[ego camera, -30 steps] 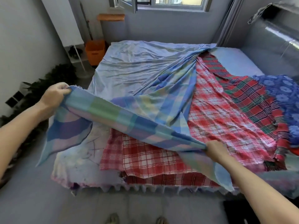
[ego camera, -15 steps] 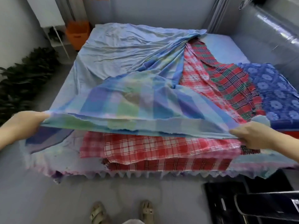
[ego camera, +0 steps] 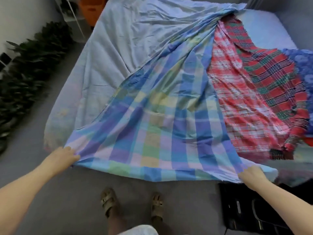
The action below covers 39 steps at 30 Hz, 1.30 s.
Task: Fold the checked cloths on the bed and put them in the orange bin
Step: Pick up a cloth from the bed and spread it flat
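Orange bin: only a sliver shows at the top edge, cut off by the frame and a corner of the bed; blue floral cloth cut off at right. Checked cloths, three, all on the bed: one pastel blue checked cloth spread mid-bed, overlapping one red-and-white checked cloth, beside one red-and-green tartan cloth. Hands, two: left hand pinches the pastel cloth's near-left corner, right hand its near-right corner, fingertips hard to make out.

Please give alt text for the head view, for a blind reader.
Left hand and right hand grip the near corners of a blue checked cloth spread over the bed. Red checked cloths lie to its right; an orange bin shows top left.
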Available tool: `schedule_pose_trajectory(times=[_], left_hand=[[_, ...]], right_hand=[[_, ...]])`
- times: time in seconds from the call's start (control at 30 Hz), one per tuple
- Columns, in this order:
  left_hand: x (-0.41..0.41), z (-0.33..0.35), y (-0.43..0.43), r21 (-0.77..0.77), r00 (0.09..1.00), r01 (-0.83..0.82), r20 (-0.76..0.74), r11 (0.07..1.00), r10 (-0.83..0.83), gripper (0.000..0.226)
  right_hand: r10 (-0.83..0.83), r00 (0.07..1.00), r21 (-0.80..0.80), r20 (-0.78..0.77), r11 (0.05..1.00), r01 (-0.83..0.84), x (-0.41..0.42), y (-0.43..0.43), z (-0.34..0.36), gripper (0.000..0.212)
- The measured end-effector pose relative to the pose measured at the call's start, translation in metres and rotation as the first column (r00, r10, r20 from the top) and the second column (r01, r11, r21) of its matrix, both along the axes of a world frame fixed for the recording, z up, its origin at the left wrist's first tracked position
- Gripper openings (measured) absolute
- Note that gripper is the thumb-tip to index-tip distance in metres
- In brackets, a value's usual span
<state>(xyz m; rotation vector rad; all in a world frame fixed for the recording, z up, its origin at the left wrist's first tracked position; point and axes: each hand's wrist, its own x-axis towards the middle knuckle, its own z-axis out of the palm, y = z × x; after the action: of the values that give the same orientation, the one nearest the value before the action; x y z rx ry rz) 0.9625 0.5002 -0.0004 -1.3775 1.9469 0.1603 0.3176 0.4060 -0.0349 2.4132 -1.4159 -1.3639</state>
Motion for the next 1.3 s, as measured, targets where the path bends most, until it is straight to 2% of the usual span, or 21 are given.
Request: schedule_pose_trajectory(times=[0.03, 0.07, 0.1, 0.13, 0.17, 0.23, 0.27, 0.3, 0.37, 0.43, 0.5, 0.57, 0.63, 0.77, 0.83, 0.97, 1.03, 1.23, 1.27, 1.3], left_hand=[[-0.005, -0.007, 0.007, 0.029, 0.999, -0.020, 0.038, 0.999, 0.019, 0.031], [-0.005, -0.016, 0.016, 0.079, 0.991, -0.065, 0.118, 0.995, 0.055, 0.033], [-0.004, -0.027, 0.024, 0.174, 0.978, -0.120, 0.192, 0.977, 0.086, 0.035], [-0.001, -0.033, 0.030, 0.219, 0.972, -0.167, 0.202, 0.961, 0.123, 0.037], [0.001, -0.035, 0.033, 0.233, 0.968, -0.204, 0.195, 0.951, 0.160, 0.039], [0.006, -0.039, 0.033, 0.209, 0.947, -0.312, 0.144, 0.927, 0.287, 0.045], [0.010, -0.040, 0.030, 0.177, 0.926, -0.377, 0.112, 0.909, 0.362, 0.045], [0.013, -0.041, 0.026, 0.133, 0.893, -0.449, 0.071, 0.884, 0.444, 0.044], [0.019, -0.043, 0.016, 0.069, 0.737, -0.664, -0.106, 0.745, 0.667, 0.040], [0.033, -0.051, 0.007, 0.064, 0.462, -0.861, -0.315, 0.505, 0.829, 0.036], [0.049, -0.063, -0.003, 0.093, 0.176, -0.962, -0.513, 0.258, 0.841, 0.030], [0.066, -0.073, -0.013, 0.151, -0.041, -0.986, -0.634, 0.072, 0.772, 0.026], [0.085, -0.087, -0.026, 0.210, -0.176, -0.977, -0.696, -0.038, 0.696, 0.026], [0.131, -0.127, -0.064, 0.284, -0.325, -0.945, -0.757, -0.163, 0.566, 0.025], [0.150, -0.145, -0.088, 0.311, -0.354, -0.935, -0.760, -0.173, 0.545, 0.025], [0.192, -0.195, -0.139, 0.366, -0.304, -0.930, -0.689, -0.046, 0.658, 0.028], [0.200, -0.213, -0.158, 0.423, -0.288, -0.906, -0.663, 0.028, 0.691, 0.023], [0.204, -0.240, -0.188, 0.375, -0.137, -0.914, -0.647, 0.157, 0.750, 0.030], [0.203, -0.240, -0.192, 0.406, -0.171, -0.902, -0.645, 0.144, 0.745, 0.030], [0.203, -0.240, -0.195, 0.466, -0.253, -0.879, -0.635, 0.101, 0.730, 0.029]], right_hand=[[0.062, 0.987, 0.030, -0.147, 0.998, -0.058, 0.012, 0.001, 0.008, 0.035], [0.004, 0.975, 0.075, -0.222, 0.997, 0.012, 0.014, -0.002, 0.003, 0.040], [-0.115, 0.933, 0.156, -0.340, 0.972, 0.177, 0.018, -0.007, 0.001, 0.043], [-0.179, 0.912, 0.186, -0.369, 0.947, 0.261, 0.029, -0.009, 0.001, 0.044], [-0.164, 0.922, 0.208, -0.351, 0.946, 0.248, 0.042, -0.015, -0.002, 0.043], [-0.048, 0.989, 0.176, -0.139, 0.982, 0.072, 0.081, -0.034, 0.000, 0.033], [0.060, 0.998, 0.098, 0.001, 0.993, -0.060, 0.108, -0.046, 0.002, 0.026], [0.080, 0.992, 0.097, 0.097, 0.991, -0.089, 0.139, -0.057, 0.001, 0.022], [0.032, 0.981, 0.147, 0.190, 0.987, -0.060, 0.206, -0.072, 0.001, 0.029], [-0.009, 0.936, 0.144, 0.352, 0.989, -0.044, 0.278, -0.087, -0.003, 0.030], [-0.035, 0.857, 0.124, 0.514, 0.992, -0.033, 0.344, -0.095, -0.006, 0.024], [-0.104, 0.781, 0.157, 0.616, 0.988, 0.007, 0.404, -0.100, -0.011, 0.021], [-0.221, 0.687, 0.212, 0.693, 0.972, 0.099, 0.459, -0.104, -0.017, 0.024], [-0.485, 0.482, 0.353, 0.730, 0.871, 0.342, 0.553, -0.119, -0.050, 0.035], [-0.559, 0.408, 0.386, 0.722, 0.815, 0.433, 0.590, -0.131, -0.070, 0.034], [-0.660, 0.361, 0.354, 0.659, 0.695, 0.626, 0.662, -0.157, -0.121, 0.037], [-0.703, 0.328, 0.326, 0.631, 0.624, 0.710, 0.685, -0.169, -0.142, 0.032], [-0.758, 0.329, 0.185, 0.563, 0.504, 0.844, 0.709, -0.191, -0.183, 0.043], [-0.767, 0.325, 0.168, 0.554, 0.485, 0.858, 0.709, -0.191, -0.186, 0.043], [-0.776, 0.322, 0.154, 0.542, 0.468, 0.870, 0.710, -0.191, -0.188, 0.041]])
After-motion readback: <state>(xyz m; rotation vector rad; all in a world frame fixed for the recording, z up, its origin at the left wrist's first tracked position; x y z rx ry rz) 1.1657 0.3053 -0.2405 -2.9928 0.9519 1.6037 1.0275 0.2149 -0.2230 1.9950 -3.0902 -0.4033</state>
